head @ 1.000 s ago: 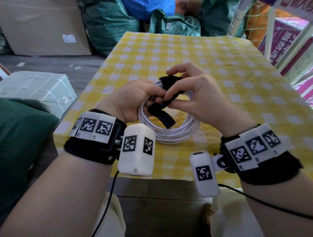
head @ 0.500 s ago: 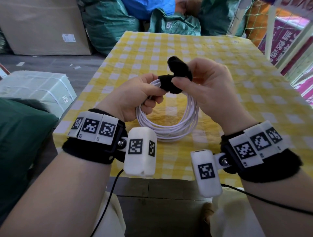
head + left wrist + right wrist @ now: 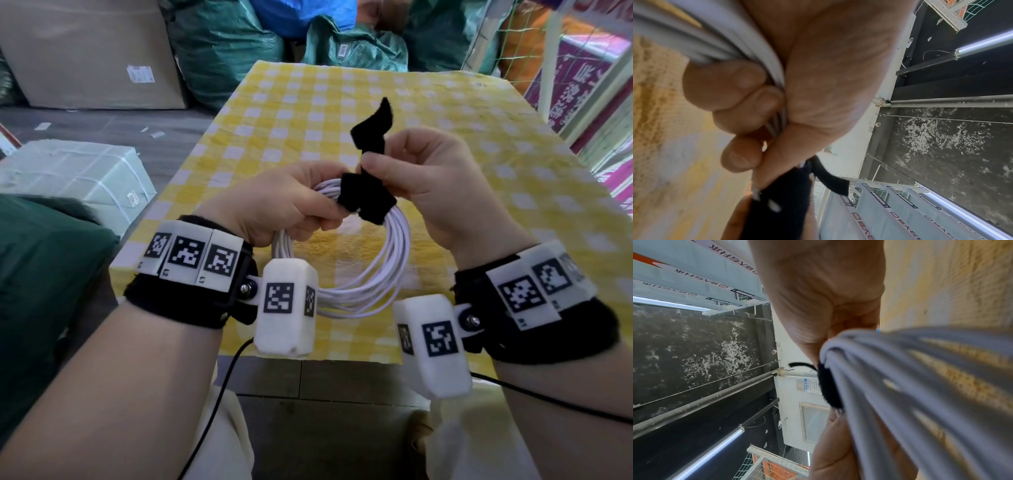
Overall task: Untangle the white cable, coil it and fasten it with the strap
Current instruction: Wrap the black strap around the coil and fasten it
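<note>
The white cable (image 3: 394, 260) hangs as a round coil of several loops above the near edge of the table. My left hand (image 3: 291, 202) grips the coil's top left, fingers curled round the bundled strands (image 3: 764, 65). A black strap (image 3: 368, 195) is wrapped round the top of the coil. My right hand (image 3: 421, 178) pinches the strap just above the coil, and its free end (image 3: 373, 126) stands up past my thumb. In the right wrist view the cable (image 3: 910, 386) and strap (image 3: 828, 386) fill the near field.
The table wears a yellow and white checked cloth (image 3: 342, 96). Left of it on the floor lie a wrapped white package (image 3: 78, 171) and a cardboard box (image 3: 92, 51). Green bags (image 3: 222, 41) stand behind the table, netting and banners (image 3: 582, 68) to the right.
My right hand has lifted the strap's loose end from below the coil to above it, pulling it upward. The left hand keeps its grip on the coil.
</note>
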`<move>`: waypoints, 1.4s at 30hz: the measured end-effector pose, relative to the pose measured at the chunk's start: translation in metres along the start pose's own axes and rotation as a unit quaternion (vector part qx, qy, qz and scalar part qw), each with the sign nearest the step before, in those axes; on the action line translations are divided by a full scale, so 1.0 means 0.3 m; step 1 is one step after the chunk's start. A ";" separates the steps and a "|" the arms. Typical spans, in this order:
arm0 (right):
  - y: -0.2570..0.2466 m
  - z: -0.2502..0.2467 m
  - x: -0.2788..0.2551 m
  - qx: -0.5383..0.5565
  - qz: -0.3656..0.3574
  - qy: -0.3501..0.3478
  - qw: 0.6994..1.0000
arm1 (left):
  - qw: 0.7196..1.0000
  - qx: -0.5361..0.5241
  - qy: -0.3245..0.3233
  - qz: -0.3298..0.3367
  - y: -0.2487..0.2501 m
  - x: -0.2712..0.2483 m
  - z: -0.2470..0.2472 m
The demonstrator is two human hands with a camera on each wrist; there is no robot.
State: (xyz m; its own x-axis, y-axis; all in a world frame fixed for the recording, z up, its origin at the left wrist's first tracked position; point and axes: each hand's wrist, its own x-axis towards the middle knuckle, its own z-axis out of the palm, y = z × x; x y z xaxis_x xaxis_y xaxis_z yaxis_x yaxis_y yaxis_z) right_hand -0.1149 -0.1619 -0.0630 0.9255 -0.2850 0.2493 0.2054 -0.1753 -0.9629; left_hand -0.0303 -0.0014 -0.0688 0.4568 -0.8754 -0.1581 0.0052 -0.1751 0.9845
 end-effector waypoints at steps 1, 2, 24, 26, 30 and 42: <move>0.001 -0.001 0.000 -0.001 0.021 -0.001 1.000 | 1.000 -0.002 -0.001 0.008 -0.001 -0.001 0.001; 0.004 -0.002 0.002 -0.005 0.037 0.002 0.999 | 1.000 -0.001 0.002 0.013 -0.003 -0.001 0.001; 0.017 0.000 0.015 -0.012 0.173 0.043 0.984 | 0.996 -0.010 0.089 0.028 -0.005 0.022 0.028; 0.015 -0.004 0.016 -0.024 0.170 0.035 0.984 | 0.994 -0.013 0.100 0.029 -0.004 0.025 0.026; 0.009 -0.005 0.013 -0.073 0.149 0.023 0.986 | 0.994 -0.016 0.101 0.032 -0.005 0.023 0.023; 0.009 0.006 -0.003 -0.089 0.136 -0.016 0.987 | 0.991 -0.001 0.133 0.024 -0.004 0.025 0.029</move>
State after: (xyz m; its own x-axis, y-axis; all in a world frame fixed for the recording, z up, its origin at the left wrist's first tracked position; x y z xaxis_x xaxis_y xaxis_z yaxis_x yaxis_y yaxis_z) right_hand -0.1147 -0.1605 -0.0660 0.9486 -0.3156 -0.0219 -0.1088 -0.2604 -0.9593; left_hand -0.0345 -0.0117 -0.0719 0.6747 -0.7332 -0.0850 -0.0210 -0.1343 0.9907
